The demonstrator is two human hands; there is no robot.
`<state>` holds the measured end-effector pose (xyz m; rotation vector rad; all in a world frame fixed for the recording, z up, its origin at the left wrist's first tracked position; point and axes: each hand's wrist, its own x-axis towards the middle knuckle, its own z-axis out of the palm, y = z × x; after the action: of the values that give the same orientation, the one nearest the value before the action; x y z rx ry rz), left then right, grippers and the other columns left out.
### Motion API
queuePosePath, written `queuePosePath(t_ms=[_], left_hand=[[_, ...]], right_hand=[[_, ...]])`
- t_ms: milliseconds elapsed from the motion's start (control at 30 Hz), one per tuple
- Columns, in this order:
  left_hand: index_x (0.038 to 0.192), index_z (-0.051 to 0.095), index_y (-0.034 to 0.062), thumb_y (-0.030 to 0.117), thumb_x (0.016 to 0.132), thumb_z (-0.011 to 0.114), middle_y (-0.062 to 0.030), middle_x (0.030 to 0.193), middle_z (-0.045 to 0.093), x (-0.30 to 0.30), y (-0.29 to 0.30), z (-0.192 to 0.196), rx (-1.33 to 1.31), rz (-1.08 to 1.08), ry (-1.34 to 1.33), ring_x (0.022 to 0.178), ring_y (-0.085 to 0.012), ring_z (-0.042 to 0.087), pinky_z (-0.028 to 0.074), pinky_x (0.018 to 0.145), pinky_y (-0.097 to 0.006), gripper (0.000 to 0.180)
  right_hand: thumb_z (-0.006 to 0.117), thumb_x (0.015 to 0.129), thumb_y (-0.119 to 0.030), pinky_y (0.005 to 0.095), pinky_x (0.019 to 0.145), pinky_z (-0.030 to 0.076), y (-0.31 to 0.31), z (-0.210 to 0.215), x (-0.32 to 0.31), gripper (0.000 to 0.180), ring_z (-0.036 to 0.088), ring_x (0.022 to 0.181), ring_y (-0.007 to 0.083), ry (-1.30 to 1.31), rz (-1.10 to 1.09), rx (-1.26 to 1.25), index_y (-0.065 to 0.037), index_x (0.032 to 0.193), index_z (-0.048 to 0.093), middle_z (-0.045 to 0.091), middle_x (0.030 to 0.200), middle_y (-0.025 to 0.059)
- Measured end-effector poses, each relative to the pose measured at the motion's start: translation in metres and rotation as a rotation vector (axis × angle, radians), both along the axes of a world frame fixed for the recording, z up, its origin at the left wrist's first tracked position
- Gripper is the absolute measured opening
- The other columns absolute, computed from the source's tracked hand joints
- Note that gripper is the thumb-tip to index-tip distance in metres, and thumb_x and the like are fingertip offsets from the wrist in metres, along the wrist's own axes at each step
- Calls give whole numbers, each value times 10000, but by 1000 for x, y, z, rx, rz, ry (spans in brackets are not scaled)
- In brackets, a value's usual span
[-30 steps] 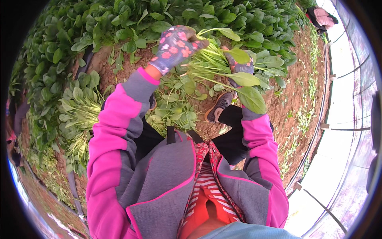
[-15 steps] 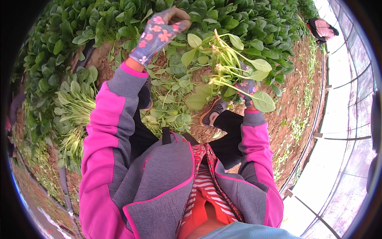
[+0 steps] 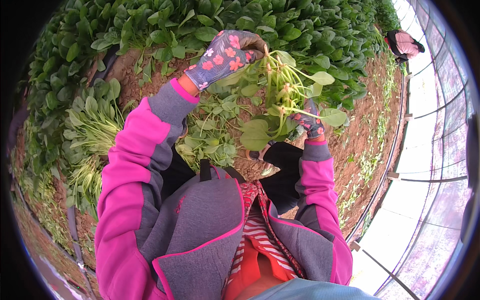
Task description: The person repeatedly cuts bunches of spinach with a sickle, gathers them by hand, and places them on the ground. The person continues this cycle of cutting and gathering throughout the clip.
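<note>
Your left hand (image 3: 227, 55) in a floral glove, grip closed on the stem tops of a leafy green bunch (image 3: 282, 107), your right hand (image 3: 311, 122) clasping it lower, above cut greens (image 3: 212, 137) on the soil bed (image 3: 135, 85).

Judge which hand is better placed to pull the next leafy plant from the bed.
Probably left. The left hand is raised next to the standing plants, while the right hand grips the bunch of picked greens.
</note>
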<state>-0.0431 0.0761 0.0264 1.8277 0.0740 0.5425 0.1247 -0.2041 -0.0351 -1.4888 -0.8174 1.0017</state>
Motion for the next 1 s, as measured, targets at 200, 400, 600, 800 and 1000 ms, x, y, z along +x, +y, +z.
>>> queuePosePath(t_ms=[200, 400, 600, 800, 1000], left_hand=[[818, 640, 94, 170, 806, 621, -61, 762, 644, -8, 6, 16, 507, 270, -68, 709, -229, 632, 482, 629, -310, 79], [731, 622, 71, 412, 817, 631, -51, 636, 592, -1, 14, -11, 131, 80, 124, 578, -176, 554, 431, 547, -305, 352], [854, 688, 34, 437, 803, 680, -45, 676, 636, 16, -5, -31, -44, 9, 142, 600, -108, 555, 463, 577, -281, 406], [808, 638, 96, 295, 769, 682, -42, 703, 640, -4, -3, -3, 414, 332, 106, 666, -178, 625, 475, 577, -318, 207], [841, 613, 78, 259, 799, 665, -12, 674, 587, -19, 18, 24, 415, 183, 232, 629, -138, 565, 439, 553, -304, 193]], right_hand=[[684, 751, 15, 302, 842, 518, 9, 29, -18, 549, 604, 988, 173, -345, 11, -41, -27, 1263, 491, 590, 1175, 83], [767, 706, -150, 351, 983, 404, -8, -7, 14, 681, 512, 1141, 222, -712, -30, 122, -67, 1310, 465, 551, 1238, 97], [785, 651, -180, 371, 1076, 316, -9, -35, 24, 885, 433, 1247, 257, -467, -48, 84, -70, 1385, 304, 416, 1378, 125], [767, 659, -159, 374, 1066, 331, -14, -34, 27, 828, 435, 1251, 264, -619, -62, 49, -73, 1366, 345, 457, 1341, 140], [630, 751, -102, 323, 575, 491, -32, -38, 34, 719, 603, 697, 252, 246, -292, 121, -90, 1402, 326, 610, 1007, 152]])
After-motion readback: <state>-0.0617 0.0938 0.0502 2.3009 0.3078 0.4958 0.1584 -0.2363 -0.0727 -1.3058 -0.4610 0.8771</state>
